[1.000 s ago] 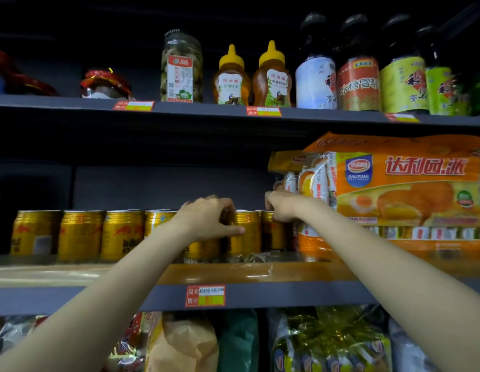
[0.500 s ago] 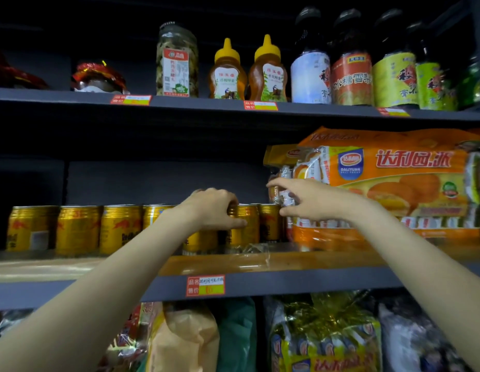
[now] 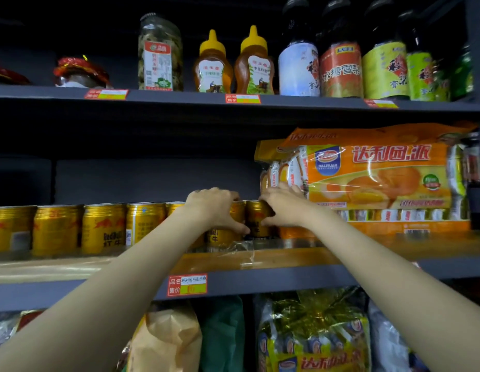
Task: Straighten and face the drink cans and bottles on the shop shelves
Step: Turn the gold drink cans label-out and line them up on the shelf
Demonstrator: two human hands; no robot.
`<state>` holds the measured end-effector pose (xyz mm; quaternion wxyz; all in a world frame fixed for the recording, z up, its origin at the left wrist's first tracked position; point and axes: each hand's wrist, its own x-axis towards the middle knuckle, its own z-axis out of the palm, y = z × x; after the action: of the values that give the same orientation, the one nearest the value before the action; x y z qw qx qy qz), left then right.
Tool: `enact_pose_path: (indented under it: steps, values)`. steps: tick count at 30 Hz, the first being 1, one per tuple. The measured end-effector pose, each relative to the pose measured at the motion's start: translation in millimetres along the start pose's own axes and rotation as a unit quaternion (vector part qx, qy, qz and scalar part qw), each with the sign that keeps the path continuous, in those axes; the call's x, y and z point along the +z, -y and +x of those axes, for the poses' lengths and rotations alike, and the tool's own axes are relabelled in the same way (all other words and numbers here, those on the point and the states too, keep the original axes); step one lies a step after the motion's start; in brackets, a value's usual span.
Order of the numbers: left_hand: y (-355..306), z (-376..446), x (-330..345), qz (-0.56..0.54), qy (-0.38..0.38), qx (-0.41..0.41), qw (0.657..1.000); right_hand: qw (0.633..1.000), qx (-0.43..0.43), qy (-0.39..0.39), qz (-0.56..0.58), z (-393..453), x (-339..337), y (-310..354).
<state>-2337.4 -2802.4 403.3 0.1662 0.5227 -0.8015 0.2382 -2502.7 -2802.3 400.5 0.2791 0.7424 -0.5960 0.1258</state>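
Observation:
A row of several gold energy-drink cans (image 3: 102, 228) stands along the middle shelf (image 3: 287, 281). My left hand (image 3: 214, 210) grips one gold can (image 3: 222, 234) near the row's right end, fingers over its top and thumb on its front. My right hand (image 3: 283, 206) holds the rightmost gold can (image 3: 256, 221) from the right side, thumb on its front. The two held cans stand upright side by side, partly hidden by my hands.
A big orange pack of cakes (image 3: 373, 178) sits right of the cans, touching my right hand. Honey bottles (image 3: 233, 65), a jar (image 3: 159, 53) and dark labelled bottles (image 3: 340, 57) line the top shelf. Snack bags (image 3: 311, 334) fill the shelf below. Crumpled plastic film (image 3: 238, 249) lies before the cans.
My right hand has dropped from the cake pack onto the rightmost can and taken hold of it. My left hand stays on its can.

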Motion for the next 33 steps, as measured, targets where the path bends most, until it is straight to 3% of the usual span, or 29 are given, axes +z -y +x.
enact_pose_path:
  steps: [4, 13, 20, 23, 25, 27, 29, 33]
  values:
    - [-2.5, -0.2, -1.1, 0.023, -0.014, -0.001, 1.000, 0.996, -0.006, -0.036, 0.084, -0.4, 1.5, -0.5]
    - [-0.4, -2.8, 0.6, 0.006, -0.024, 0.002, 1.000, 0.991, -0.008, -0.074, 0.107, -0.3, -0.5, 6.2]
    - [0.1, -4.5, 0.6, 0.003, -0.001, 0.007, 1.000, 0.960, -0.026, -0.099, 0.261, -34.2, -32.7, -2.7]
    - [6.4, -16.4, -5.4, -0.042, -0.053, 0.041, 0.997, 0.945, -0.007, -0.133, 0.299, -45.2, -49.6, -8.5]
    - [7.0, -33.3, -12.4, -0.157, -0.125, 0.068, 0.977, 0.899, 0.032, -0.146, 0.412, -55.3, -58.4, -12.5]
    - [1.0, -52.9, -19.0, -0.322, -0.171, 0.078, 0.928, 0.819, 0.048, -0.137, 0.555, -68.1, -64.4, -11.0]
    - [-9.4, -69.5, -25.2, -0.447, -0.143, 0.095, 0.878, 0.762, 0.028, -0.121, 0.635, -80.0, -68.9, -5.0]
    - [-23.5, -87.7, -28.6, -0.596, -0.046, 0.101, 0.796, 0.686, -0.042, -0.093, 0.720, -93.4, -77.3, 12.1]
